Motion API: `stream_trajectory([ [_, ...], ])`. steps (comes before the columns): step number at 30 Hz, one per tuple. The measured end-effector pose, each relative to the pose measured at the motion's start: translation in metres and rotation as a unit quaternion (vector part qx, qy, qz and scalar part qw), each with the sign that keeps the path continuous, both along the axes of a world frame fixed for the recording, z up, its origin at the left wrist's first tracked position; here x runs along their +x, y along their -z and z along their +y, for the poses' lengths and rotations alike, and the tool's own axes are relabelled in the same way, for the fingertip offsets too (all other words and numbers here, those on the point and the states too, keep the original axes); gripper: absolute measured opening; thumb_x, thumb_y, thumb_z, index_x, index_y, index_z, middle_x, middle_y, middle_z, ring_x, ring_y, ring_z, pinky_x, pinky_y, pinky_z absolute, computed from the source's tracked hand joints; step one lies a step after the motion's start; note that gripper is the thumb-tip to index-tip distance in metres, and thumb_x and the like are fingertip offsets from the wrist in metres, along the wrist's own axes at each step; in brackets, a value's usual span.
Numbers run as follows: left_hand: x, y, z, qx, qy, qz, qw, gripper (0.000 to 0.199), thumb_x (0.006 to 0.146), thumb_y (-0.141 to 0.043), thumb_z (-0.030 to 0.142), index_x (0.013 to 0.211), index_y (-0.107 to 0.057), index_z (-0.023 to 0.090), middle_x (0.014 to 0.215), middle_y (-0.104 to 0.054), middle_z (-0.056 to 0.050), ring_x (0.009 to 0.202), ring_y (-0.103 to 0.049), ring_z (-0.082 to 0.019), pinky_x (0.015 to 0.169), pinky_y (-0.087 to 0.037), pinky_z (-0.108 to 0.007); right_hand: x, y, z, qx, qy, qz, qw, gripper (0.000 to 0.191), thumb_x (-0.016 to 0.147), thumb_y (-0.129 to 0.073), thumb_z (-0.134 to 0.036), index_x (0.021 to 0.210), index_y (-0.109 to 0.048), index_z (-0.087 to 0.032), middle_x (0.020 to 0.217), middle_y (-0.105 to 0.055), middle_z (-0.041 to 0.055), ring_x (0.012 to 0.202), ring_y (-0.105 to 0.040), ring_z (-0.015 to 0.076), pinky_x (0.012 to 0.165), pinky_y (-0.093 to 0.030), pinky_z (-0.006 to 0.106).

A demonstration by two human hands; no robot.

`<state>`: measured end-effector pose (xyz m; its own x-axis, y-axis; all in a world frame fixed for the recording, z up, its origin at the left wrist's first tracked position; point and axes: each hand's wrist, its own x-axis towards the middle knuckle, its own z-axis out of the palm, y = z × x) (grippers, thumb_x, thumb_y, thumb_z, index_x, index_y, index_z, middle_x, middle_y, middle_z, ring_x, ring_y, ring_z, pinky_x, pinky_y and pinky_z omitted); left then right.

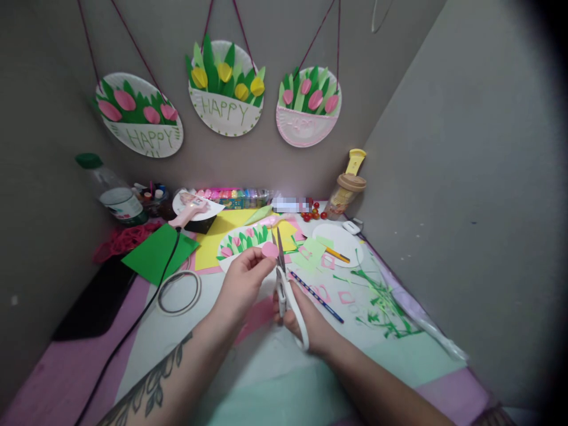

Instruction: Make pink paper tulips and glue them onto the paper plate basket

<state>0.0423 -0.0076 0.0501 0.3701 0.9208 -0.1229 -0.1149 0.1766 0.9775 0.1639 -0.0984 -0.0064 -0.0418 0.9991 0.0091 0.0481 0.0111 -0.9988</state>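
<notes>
At a craft-strewn bench [186,331] set in a grey corner, three paper-plate flower baskets [225,89] hang by red cords on the wall above my work, two lettered "HAPPY". A green paper sheet [155,251] lies at the left of the bench over a yellow sheet [222,228], with a black cord [133,322] running across them to a pink glue gun [189,216]. A plastic bottle [113,192] with a green cap stands at the far left. A half-made plate of paper tulips [242,241] sits just beyond my hands, and green paper trimmings [381,307] lie scattered to the right beside a blue pencil [317,290].

My right hand [306,322] grips white-handled scissors [288,296], fingers closed through the loops, the blades pointing up and slightly apart. My left hand [242,284] holds a small pink paper piece [269,250], fingers pinched together on it, just beside the scissor blades and above the bench, in front of the tulip plate.
</notes>
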Motion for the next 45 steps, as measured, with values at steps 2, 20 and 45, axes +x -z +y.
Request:
stream_trajectory([
  [2, 0.0001, -0.0004, -0.0001, 0.003, 0.0, 0.001, 1.0, 0.015, 0.069, -0.065, 0.03, 0.064, -0.056, 0.019, 0.06, -0.05, 0.006, 0.053, -0.04, -0.008, 0.053, -0.032, -0.021, 0.0, -0.0011, -0.0001, -0.001, -0.002, -0.005, 1.0, 0.062, 0.068, -0.049, -0.08, 0.089, -0.042, -0.022, 0.084, -0.047, 0.0028, 0.072, -0.05, 0.0168, 0.064, -0.046, 0.031],
  [20, -0.0001, -0.0065, -0.0002, 0.02, -0.003, 0.014, 1.0, 0.016, 0.071, -0.064, 0.033, 0.068, -0.056, 0.019, 0.06, -0.051, 0.005, 0.055, -0.042, -0.009, 0.053, -0.031, -0.022, 0.0003, -0.001, -0.0014, -0.006, -0.02, -0.015, 1.0, 0.067, 0.067, -0.045, -0.083, 0.093, -0.04, -0.021, 0.081, -0.047, 0.0011, 0.069, -0.049, 0.0158, 0.063, -0.044, 0.031],
  [45, -0.0016, -0.0047, 0.0008, 0.04, 0.016, 0.033, 0.999, 0.019, 0.076, -0.061, 0.033, 0.069, -0.055, 0.017, 0.061, -0.047, 0.006, 0.056, -0.036, -0.008, 0.053, -0.028, -0.021, 0.0014, -0.0023, -0.0008, 0.005, -0.029, -0.035, 0.999, 0.071, 0.068, -0.041, -0.085, 0.094, -0.041, -0.019, 0.077, -0.048, 0.0009, 0.066, -0.049, 0.0147, 0.061, -0.042, 0.031],
])
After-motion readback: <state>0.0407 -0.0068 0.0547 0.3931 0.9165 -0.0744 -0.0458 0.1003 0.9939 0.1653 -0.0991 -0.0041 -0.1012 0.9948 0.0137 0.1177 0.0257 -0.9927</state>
